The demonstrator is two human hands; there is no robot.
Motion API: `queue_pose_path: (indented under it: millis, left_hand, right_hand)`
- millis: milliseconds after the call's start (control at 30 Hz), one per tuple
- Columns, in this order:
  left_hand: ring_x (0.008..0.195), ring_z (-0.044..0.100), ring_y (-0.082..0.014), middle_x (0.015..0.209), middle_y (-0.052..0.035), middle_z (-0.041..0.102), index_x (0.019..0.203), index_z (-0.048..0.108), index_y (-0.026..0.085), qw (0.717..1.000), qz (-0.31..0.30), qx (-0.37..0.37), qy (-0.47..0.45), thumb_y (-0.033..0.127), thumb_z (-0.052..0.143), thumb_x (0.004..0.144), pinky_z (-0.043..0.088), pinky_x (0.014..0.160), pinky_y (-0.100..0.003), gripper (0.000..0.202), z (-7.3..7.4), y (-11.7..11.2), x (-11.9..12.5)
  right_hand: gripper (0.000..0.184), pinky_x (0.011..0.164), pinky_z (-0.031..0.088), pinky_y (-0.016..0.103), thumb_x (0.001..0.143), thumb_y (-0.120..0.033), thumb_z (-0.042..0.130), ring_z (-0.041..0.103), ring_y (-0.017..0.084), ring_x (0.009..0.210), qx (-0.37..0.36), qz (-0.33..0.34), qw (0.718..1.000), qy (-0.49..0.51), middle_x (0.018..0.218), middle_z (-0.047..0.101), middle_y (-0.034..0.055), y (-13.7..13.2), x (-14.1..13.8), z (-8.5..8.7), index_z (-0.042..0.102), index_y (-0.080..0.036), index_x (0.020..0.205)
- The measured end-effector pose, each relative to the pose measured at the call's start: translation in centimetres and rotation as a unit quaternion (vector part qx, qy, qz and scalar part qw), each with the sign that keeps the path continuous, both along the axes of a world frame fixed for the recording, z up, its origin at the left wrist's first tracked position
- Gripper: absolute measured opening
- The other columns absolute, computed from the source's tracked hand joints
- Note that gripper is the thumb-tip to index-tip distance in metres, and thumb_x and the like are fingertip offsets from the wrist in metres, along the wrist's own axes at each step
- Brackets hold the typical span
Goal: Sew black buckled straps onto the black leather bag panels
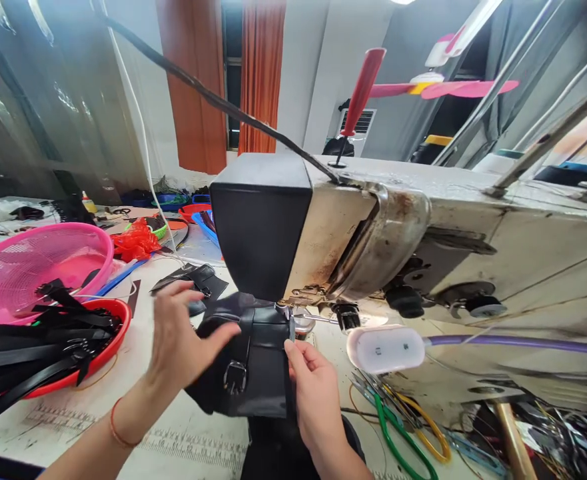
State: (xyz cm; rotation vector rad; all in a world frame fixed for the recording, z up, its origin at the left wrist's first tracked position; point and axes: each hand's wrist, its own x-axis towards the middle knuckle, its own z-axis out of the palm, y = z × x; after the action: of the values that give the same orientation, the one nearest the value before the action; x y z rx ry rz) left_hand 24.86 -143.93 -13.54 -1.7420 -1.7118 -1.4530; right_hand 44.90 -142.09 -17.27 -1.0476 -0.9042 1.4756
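A black leather piece with a strap and metal buckle lies under the head of a worn sewing machine. My left hand rests on the piece's left edge, fingers spread, thumb pressing the leather. At the piece's right edge my right hand pinches it, just below the presser foot. A black strap runs from the upper left to the machine's top.
A red bowl of black straps and a pink basket stand at the left. A small white lamp sits right of the needle. Scissors with green and yellow handles lie at the lower right. More leather pieces lie behind.
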Motion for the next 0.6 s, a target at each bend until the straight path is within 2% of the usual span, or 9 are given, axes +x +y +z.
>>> queue_pose_path:
  millis: [33, 100, 167, 233, 300, 433, 600]
  left_hand:
    - [0.128, 0.043, -0.0404, 0.130, -0.0201, 0.049, 0.112, 0.051, 0.017, 0.993, -0.070, -0.002, 0.091, 0.065, 0.077, 0.060, 0.038, 0.102, -0.062, 0.075, -0.1, -0.1, 0.8]
    - [0.137, 0.027, -0.0457, 0.143, -0.0230, 0.039, 0.126, 0.047, 0.016, 0.943, -0.214, -0.086, 0.238, 0.076, 0.072, 0.056, 0.025, 0.107, -0.069, 0.095, -0.4, -0.4, 2.3]
    - [0.140, 0.019, -0.0489, 0.150, -0.0259, 0.030, 0.141, 0.035, 0.014, 0.893, -0.274, -0.174, 0.313, 0.079, 0.070, 0.053, 0.016, 0.107, -0.073, 0.115, -1.0, -0.5, 3.4]
    - [0.142, 0.017, -0.0481, 0.154, -0.0274, 0.023, 0.148, 0.023, 0.013, 0.877, -0.278, -0.215, 0.329, 0.073, 0.075, 0.054, 0.012, 0.108, -0.073, 0.123, -1.4, -0.5, 3.6]
    - [0.143, 0.017, -0.0451, 0.155, -0.0249, 0.021, 0.149, 0.021, 0.016, 0.874, -0.277, -0.232, 0.326, 0.067, 0.079, 0.055, 0.010, 0.111, -0.070, 0.122, -1.6, -0.6, 3.3]
    - [0.140, 0.026, -0.0433, 0.155, -0.0201, 0.027, 0.149, 0.024, 0.022, 0.868, -0.283, -0.244, 0.326, 0.060, 0.081, 0.057, 0.013, 0.111, -0.070, 0.114, -1.1, -0.7, 2.6]
    - [0.131, 0.038, -0.0431, 0.151, -0.0223, 0.030, 0.147, 0.028, 0.021, 0.872, -0.289, -0.239, 0.316, 0.054, 0.082, 0.056, 0.023, 0.107, -0.069, 0.111, -0.3, -0.4, 3.0]
  right_hand:
    - [0.040, 0.055, 0.039, 0.023, 0.068, -0.055, 0.076, 0.045, 0.012, 0.059, -0.011, 0.009, 1.000, 0.020, 0.061, 0.055, -0.0028, -0.1, 0.0, 0.2, 0.066, -0.017, 0.075]
    - [0.038, 0.061, 0.043, 0.024, 0.070, -0.052, 0.076, 0.052, 0.013, 0.066, -0.015, 0.027, 0.998, 0.058, 0.071, 0.063, -0.0012, -0.2, -0.1, 0.5, 0.068, -0.019, 0.085]
    - [0.036, 0.070, 0.046, 0.025, 0.070, -0.048, 0.078, 0.056, 0.015, 0.074, -0.012, 0.042, 0.995, 0.091, 0.079, 0.067, 0.0002, -0.4, -0.1, 0.8, 0.069, -0.019, 0.089]
    - [0.033, 0.073, 0.047, 0.025, 0.068, -0.045, 0.080, 0.058, 0.015, 0.076, -0.020, 0.048, 0.992, 0.117, 0.078, 0.068, 0.0007, -0.5, 0.0, 1.2, 0.069, -0.018, 0.085]
    - [0.033, 0.069, 0.048, 0.024, 0.064, -0.043, 0.083, 0.057, 0.014, 0.070, -0.036, 0.045, 0.990, 0.132, 0.072, 0.067, 0.0002, -0.6, 0.0, 1.5, 0.068, -0.017, 0.078]
    - [0.035, 0.063, 0.047, 0.024, 0.060, -0.043, 0.085, 0.057, 0.014, 0.066, -0.066, 0.038, 0.988, 0.135, 0.070, 0.068, 0.0012, -0.7, 0.0, 1.7, 0.067, -0.016, 0.073]
    - [0.039, 0.060, 0.047, 0.024, 0.061, -0.045, 0.084, 0.059, 0.014, 0.066, -0.067, 0.025, 0.990, 0.118, 0.073, 0.071, 0.0031, -0.1, 0.0, 1.6, 0.069, -0.015, 0.081]
